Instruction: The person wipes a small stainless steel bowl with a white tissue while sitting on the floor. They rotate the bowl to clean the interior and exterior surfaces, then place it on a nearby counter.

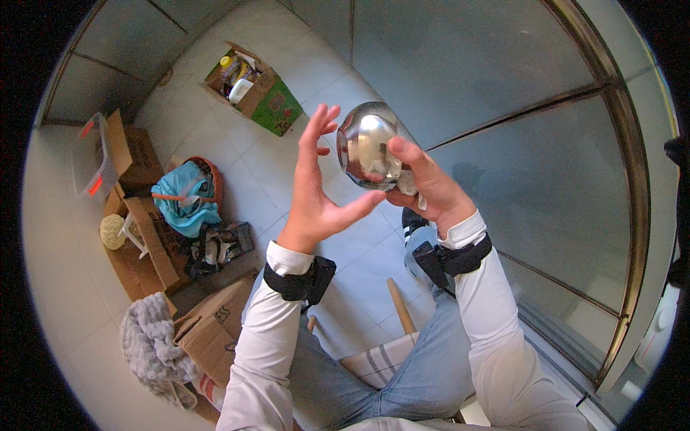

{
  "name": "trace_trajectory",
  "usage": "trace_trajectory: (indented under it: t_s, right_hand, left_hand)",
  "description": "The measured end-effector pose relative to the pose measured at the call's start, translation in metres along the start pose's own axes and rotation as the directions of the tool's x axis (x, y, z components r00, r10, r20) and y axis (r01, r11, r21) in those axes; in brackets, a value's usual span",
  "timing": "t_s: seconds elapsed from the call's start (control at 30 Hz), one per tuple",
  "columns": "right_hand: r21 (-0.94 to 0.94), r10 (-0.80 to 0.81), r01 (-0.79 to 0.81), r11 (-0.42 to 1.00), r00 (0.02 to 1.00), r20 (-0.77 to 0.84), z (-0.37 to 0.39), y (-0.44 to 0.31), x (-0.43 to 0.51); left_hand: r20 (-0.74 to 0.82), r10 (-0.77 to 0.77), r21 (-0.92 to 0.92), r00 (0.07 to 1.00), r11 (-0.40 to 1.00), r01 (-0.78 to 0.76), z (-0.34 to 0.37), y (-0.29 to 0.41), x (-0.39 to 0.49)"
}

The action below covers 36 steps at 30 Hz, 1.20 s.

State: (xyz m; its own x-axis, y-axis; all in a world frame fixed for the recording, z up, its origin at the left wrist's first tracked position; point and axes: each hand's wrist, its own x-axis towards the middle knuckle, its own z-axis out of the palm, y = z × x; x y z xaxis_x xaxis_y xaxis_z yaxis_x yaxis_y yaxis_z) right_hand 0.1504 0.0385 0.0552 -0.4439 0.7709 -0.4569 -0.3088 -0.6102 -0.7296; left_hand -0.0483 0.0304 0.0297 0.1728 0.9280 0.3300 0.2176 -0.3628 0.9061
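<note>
A shiny, rounded metal vessel (366, 143), perhaps a steel bowl or cup, is held up in front of me. My right hand (431, 180) grips its lower right side, thumb on the polished surface. A crumpled whitish piece, like tissue or cloth (407, 183), shows between that hand's palm and the metal. My left hand (318, 188) is spread just left of the vessel, fingers raised and thumb pointing towards its lower edge; whether the thumb touches it I cannot tell. The vessel's far side is hidden.
A green and brown carton (275, 108) with bottles stands on the tiled floor. At left are cardboard boxes (156, 242), a basket with blue cloth (186, 196), a clear plastic bin (97, 156) and a grey fluffy cloth (156, 345). Framed glass panels (560, 178) rise at right.
</note>
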Motion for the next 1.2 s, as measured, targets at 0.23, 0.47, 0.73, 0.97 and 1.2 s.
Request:
trace_trajectory:
  t_s: [0.23, 0.47, 0.73, 0.97, 1.2]
  right_hand:
    - [0.033, 0.05, -0.053, 0.998, 0.995, 0.09, -0.003, 0.003, 0.001]
    - [0.46, 0.116, -0.282, 0.842, 0.927, 0.356, -0.001, 0.006, 0.001]
    - [0.487, 0.093, -0.24, 0.84, 0.947, 0.307, 0.001, 0.009, 0.001]
    - [0.288, 0.007, 0.017, 0.957, 0.997, -0.082, 0.001, 0.011, 0.016]
    - [0.06, -0.263, 0.297, 0.953, 0.908, -0.326, -0.02, 0.006, 0.013]
  left_hand:
    - [0.003, -0.136, -0.308, 0.991, 0.942, 0.13, 0.001, -0.009, 0.0]
    - [0.12, -0.195, -0.512, 0.974, 0.828, 0.229, 0.001, 0.004, 0.001]
    - [0.091, -0.188, -0.525, 0.978, 0.825, 0.207, 0.004, 0.006, 0.001]
    - [-0.014, -0.033, -0.267, 0.999, 0.963, 0.028, 0.0, -0.003, 0.001]
    - [-0.096, 0.014, -0.256, 0.995, 0.966, -0.038, 0.005, 0.0, 0.005]
